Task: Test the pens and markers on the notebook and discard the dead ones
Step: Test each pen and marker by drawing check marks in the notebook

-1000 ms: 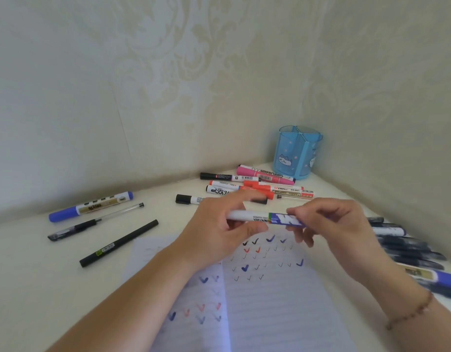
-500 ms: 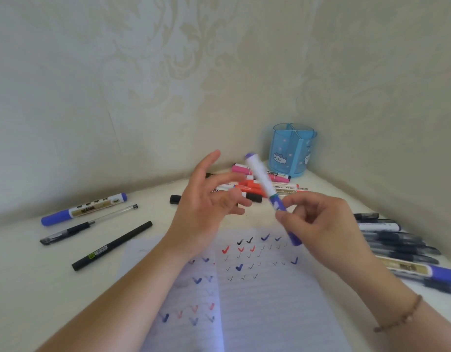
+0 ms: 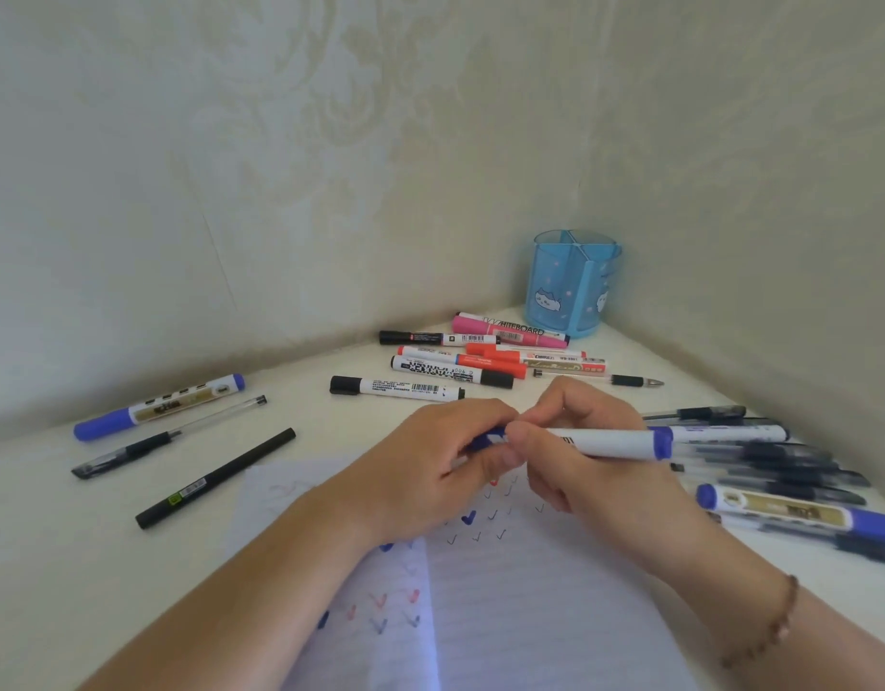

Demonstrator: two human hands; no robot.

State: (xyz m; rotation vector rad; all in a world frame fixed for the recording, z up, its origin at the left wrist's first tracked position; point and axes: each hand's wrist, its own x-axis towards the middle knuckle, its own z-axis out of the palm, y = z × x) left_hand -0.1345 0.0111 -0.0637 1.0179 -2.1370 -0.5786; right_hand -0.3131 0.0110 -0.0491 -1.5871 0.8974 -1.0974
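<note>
Pale patterned walls meet in a corner behind the white desk (image 3: 41,566), and over the open notebook (image 3: 530,615) a blue-and-white marker (image 3: 610,442) is held level, its long axis running left to right. The barrel is gripped by the right hand (image 3: 595,471); the blue cap (image 3: 485,437) at the left end is pinched by the left hand (image 3: 430,471), the nearer one. Uncapping is judged imminent: a straight pull leftward along the axis is called for, with the page directly below.
</note>
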